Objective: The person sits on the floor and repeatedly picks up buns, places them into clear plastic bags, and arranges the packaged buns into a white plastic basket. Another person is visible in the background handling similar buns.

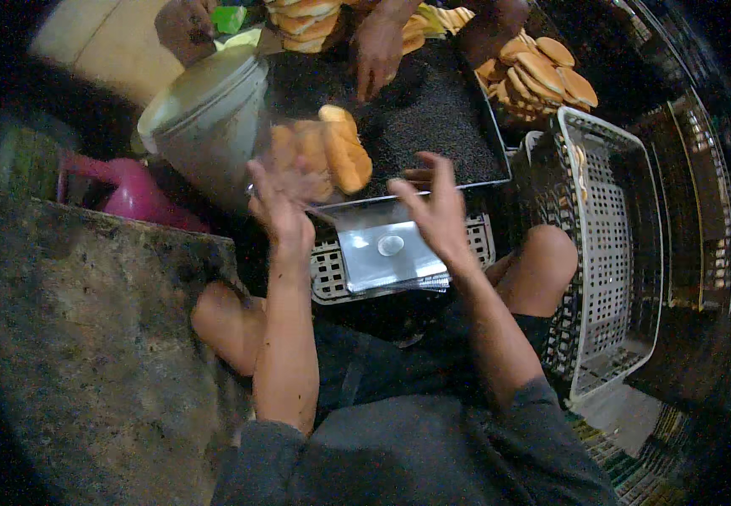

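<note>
The left hand is blurred, fingers extended and spread, at the near-left corner of a dark tray. It is right beside a group of elongated bread rolls; whether it touches them cannot be told. The rolls lie side by side inside the tray, close to its near edge. The right hand has its fingers parted and slightly curved, above a stack of shiny plastic bags bearing a pale round patch. The stack rests on a pale perforated basket set between the person's knees, just below the tray's near edge.

At the tray's far side stands a pile of flat buns. A co-worker's hand reaches down over the tray, fingers pointing toward its surface; its grip cannot be told. Beyond the tray's right corner, a heap of oval buns sits behind a large grey crate, whose lattice inner face is visible. Left of the tray stands a tilted pale bucket, contents hidden. A pink plastic vessel is beside it.
</note>
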A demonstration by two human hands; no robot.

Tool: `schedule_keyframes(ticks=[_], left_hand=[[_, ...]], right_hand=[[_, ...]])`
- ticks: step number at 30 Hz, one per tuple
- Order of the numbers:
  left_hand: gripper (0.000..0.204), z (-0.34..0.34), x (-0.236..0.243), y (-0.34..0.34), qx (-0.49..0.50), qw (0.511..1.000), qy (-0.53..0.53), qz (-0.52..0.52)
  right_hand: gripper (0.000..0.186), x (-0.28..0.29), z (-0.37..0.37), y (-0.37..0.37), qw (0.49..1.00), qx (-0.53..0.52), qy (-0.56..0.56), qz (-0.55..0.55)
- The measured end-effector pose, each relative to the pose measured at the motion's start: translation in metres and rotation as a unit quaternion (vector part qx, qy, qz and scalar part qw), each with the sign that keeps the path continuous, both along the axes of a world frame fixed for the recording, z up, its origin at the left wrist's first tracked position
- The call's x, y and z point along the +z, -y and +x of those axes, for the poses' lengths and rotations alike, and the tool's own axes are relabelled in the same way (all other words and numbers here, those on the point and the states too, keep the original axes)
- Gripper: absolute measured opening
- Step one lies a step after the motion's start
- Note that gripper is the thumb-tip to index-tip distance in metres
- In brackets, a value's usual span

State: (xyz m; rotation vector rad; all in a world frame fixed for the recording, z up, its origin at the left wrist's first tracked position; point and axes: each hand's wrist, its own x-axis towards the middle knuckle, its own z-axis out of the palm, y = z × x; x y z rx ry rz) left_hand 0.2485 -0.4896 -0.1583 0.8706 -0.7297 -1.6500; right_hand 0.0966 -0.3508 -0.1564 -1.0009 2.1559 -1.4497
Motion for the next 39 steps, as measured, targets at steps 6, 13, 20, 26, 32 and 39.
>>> schedule_keyframes(ticks=[6, 13, 20, 26, 32, 39], left_hand=[[0.042, 0.038, -0.037, 0.020, 0.022, 0.999, 0.024, -0.001], [0.047, 0.042, -0.024, 0.041, 0.107, 0.992, 0.063, 0.001], [0.054, 0.024, 0.017, 0.044, 0.101, 0.982, 0.136, -0.078], [0.066, 0.008, 0.027, 0.029, -0.064, 0.965, 0.177, -0.183], [0.063, -0.033, 0.054, -0.068, -0.233, 0.964, -0.029, -0.125], [0.070, -0.045, 0.049, -0.089, -0.140, 0.970, -0.198, 0.012]], right_hand=[[0.078, -0.047, 0.033, 0.068, 0.944, 0.002, -0.276, 0.182], [0.040, -0.051, -0.054, 0.057, 0.988, -0.051, -0.026, 0.143], [0.045, 0.061, -0.110, -0.052, 0.990, 0.062, 0.125, -0.023], [0.044, 0.126, -0.110, -0.093, 0.986, 0.078, 0.122, -0.079], [0.054, 0.111, -0.077, -0.084, 0.986, 0.101, 0.117, -0.068], [0.060, 0.115, -0.004, -0.065, 0.919, 0.054, -0.326, -0.215]])
